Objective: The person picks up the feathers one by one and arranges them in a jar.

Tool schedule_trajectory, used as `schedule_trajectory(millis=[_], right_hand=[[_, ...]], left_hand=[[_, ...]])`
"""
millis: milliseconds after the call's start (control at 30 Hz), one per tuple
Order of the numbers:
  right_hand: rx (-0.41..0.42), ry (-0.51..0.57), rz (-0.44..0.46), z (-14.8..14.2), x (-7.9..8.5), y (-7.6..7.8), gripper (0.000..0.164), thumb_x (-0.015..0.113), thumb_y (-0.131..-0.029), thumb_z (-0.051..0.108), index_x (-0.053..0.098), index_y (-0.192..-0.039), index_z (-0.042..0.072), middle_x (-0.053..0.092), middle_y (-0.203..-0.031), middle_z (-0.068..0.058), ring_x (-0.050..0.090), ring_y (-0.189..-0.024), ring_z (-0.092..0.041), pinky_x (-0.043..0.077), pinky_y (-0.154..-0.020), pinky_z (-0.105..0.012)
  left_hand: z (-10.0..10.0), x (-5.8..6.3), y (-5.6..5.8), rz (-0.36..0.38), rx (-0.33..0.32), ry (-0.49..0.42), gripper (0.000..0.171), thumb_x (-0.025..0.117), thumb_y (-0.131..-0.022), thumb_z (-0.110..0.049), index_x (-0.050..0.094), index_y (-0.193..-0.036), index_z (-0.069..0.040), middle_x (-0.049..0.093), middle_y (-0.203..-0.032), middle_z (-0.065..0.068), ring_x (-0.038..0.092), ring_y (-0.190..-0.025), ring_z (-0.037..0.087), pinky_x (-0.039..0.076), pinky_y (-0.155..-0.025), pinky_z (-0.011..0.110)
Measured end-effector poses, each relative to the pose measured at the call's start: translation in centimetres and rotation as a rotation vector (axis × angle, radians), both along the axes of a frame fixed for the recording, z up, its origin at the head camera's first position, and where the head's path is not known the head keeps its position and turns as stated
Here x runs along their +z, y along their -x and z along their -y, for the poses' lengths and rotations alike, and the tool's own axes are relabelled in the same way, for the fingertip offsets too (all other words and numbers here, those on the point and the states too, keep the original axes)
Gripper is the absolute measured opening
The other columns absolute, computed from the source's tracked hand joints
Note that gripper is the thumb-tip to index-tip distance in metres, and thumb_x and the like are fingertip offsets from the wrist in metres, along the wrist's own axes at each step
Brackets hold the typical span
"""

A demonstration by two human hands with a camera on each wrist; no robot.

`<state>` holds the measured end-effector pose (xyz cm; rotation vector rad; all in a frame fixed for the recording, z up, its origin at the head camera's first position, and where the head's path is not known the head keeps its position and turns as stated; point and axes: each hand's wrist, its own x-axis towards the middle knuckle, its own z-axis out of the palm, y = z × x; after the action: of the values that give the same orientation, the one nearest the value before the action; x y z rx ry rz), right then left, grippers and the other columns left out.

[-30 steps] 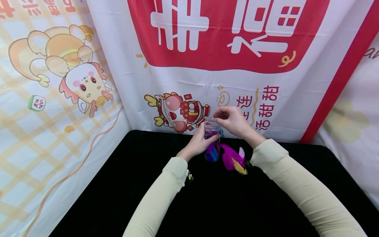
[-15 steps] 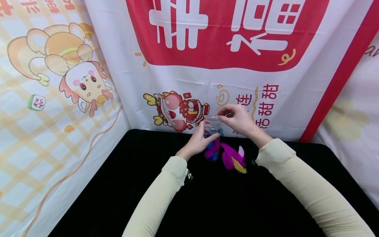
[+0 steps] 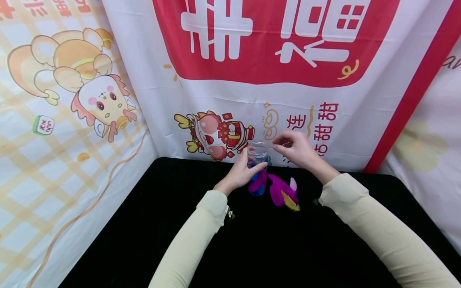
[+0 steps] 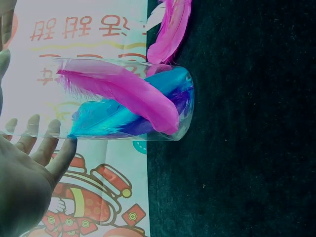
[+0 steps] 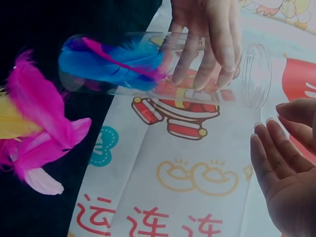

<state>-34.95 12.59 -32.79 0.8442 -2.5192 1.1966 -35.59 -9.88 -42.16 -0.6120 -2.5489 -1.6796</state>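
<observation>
My left hand [image 3: 237, 173] grips a tall clear jar [image 3: 258, 149] with a ringed open mouth, held upright over the black cloth. Inside it, a magenta feather [image 4: 126, 94] and blue feathers [image 4: 101, 117] lie in the lower half, as the left wrist view shows. My right hand [image 3: 298, 150] hovers just right of the jar's mouth, apart from it. Its fingers are loosely bent and hold nothing in the right wrist view. Beside the jar, on the right, lies a small pile of magenta feathers [image 3: 279, 191] with a yellow feather [image 3: 291, 202] and a pale pink feather [image 5: 43, 181].
Black cloth [image 3: 252, 248] covers the table. A white and red printed banner [image 3: 266, 92] hangs right behind the jar at the table's back edge. On the left stands a checked cloth wall [image 3: 72, 160] with a cartoon animal.
My right hand has drawn back from the jar's mouth to the right. Feathers inside the jar have shifted and sit lower. My left hand has stayed on the jar.
</observation>
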Motion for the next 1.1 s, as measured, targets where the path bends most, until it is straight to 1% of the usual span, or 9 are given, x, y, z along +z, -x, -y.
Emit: schedule_trajectory(millis=[133, 267, 367, 500, 667, 800, 867, 900, 1100], right_hand=[[-0.008, 0.000, 0.017, -0.6, -0.5, 0.0, 0.011, 0.072, -0.096, 0.009, 0.075, -0.105, 0.003, 0.074, -0.099, -0.013, 0.070, -0.089, -0.025, 0.059, -0.077, -0.039], [-0.027, -0.012, 0.063, -1.0, -1.0, 0.0, 0.013, 0.072, -0.096, 0.011, 0.075, -0.106, 0.003, 0.075, -0.100, -0.013, 0.071, -0.088, -0.026, 0.059, -0.072, -0.034], [-0.040, -0.020, 0.089, -1.3, -1.5, -0.1, 0.014, 0.073, -0.096, 0.012, 0.075, -0.106, 0.003, 0.075, -0.100, -0.013, 0.071, -0.090, -0.026, 0.060, -0.075, -0.035], [-0.040, -0.033, 0.081, -1.6, -2.6, 0.0, 0.015, 0.073, -0.095, 0.011, 0.074, -0.106, 0.001, 0.075, -0.100, -0.014, 0.071, -0.092, -0.026, 0.060, -0.079, -0.039], [-0.048, -0.067, 0.084, -2.1, -3.8, 0.4, 0.016, 0.074, -0.094, 0.011, 0.074, -0.108, 0.002, 0.075, -0.101, -0.013, 0.071, -0.090, -0.025, 0.058, -0.078, -0.039], [-0.057, -0.078, 0.105, -2.5, -4.7, 0.7, 0.019, 0.074, -0.094, 0.012, 0.073, -0.109, 0.001, 0.075, -0.101, -0.013, 0.071, -0.089, -0.025, 0.057, -0.076, -0.035], [-0.059, -0.084, 0.104, -2.7, -5.1, 0.8, 0.019, 0.074, -0.094, 0.011, 0.073, -0.109, -0.001, 0.075, -0.100, -0.014, 0.071, -0.088, -0.025, 0.057, -0.077, -0.035], [-0.063, -0.089, 0.109, -2.8, -5.3, 0.8, 0.020, 0.074, -0.094, 0.011, 0.073, -0.110, -0.001, 0.076, -0.100, -0.013, 0.072, -0.089, -0.025, 0.057, -0.077, -0.035], [-0.082, -0.124, 0.143, -3.1, -6.5, 0.8, 0.025, 0.073, -0.094, 0.014, 0.072, -0.114, -0.001, 0.075, -0.104, -0.014, 0.071, -0.094, -0.027, 0.056, -0.085, -0.045]], left_hand=[[0.0, -0.1, 0.0, 0.000, -0.005, -0.008, 0.079, 0.068, -0.096, -0.052, 0.030, -0.152, -0.013, 0.045, -0.147, 0.018, 0.052, -0.132, 0.035, 0.044, -0.110, 0.047], [0.1, -0.1, 0.0, 0.010, 0.005, -0.001, 0.080, 0.068, -0.095, -0.055, 0.030, -0.153, -0.015, 0.045, -0.148, 0.014, 0.052, -0.132, 0.033, 0.044, -0.109, 0.047], [0.1, 0.0, -0.1, 0.016, 0.010, 0.001, 0.081, 0.068, -0.094, -0.056, 0.030, -0.153, -0.015, 0.045, -0.147, 0.012, 0.051, -0.133, 0.036, 0.044, -0.109, 0.048], [0.1, -0.1, -0.1, 0.017, 0.013, 0.003, 0.081, 0.068, -0.094, -0.057, 0.031, -0.152, -0.015, 0.046, -0.145, 0.012, 0.050, -0.134, 0.039, 0.044, -0.109, 0.049], [0.1, -0.1, -0.1, 0.011, 0.022, 0.020, 0.080, 0.067, -0.094, -0.057, 0.031, -0.152, -0.017, 0.046, -0.144, 0.009, 0.053, -0.130, 0.032, 0.045, -0.108, 0.047], [0.1, -0.1, -0.1, 0.002, 0.023, 0.029, 0.079, 0.067, -0.094, -0.057, 0.031, -0.152, -0.017, 0.047, -0.144, 0.010, 0.054, -0.127, 0.026, 0.045, -0.108, 0.046], [0.0, -0.1, -0.1, -0.001, 0.024, 0.031, 0.079, 0.067, -0.094, -0.057, 0.032, -0.152, -0.018, 0.048, -0.144, 0.009, 0.054, -0.126, 0.025, 0.046, -0.108, 0.046], [0.0, -0.1, -0.1, -0.002, 0.025, 0.032, 0.078, 0.067, -0.094, -0.057, 0.032, -0.152, -0.018, 0.048, -0.144, 0.009, 0.054, -0.126, 0.025, 0.045, -0.108, 0.046], [0.0, 0.0, -0.1, 0.010, 0.028, 0.030, 0.076, 0.068, -0.095, -0.054, 0.032, -0.152, -0.018, 0.048, -0.143, 0.007, 0.054, -0.128, 0.025, 0.045, -0.109, 0.045]])
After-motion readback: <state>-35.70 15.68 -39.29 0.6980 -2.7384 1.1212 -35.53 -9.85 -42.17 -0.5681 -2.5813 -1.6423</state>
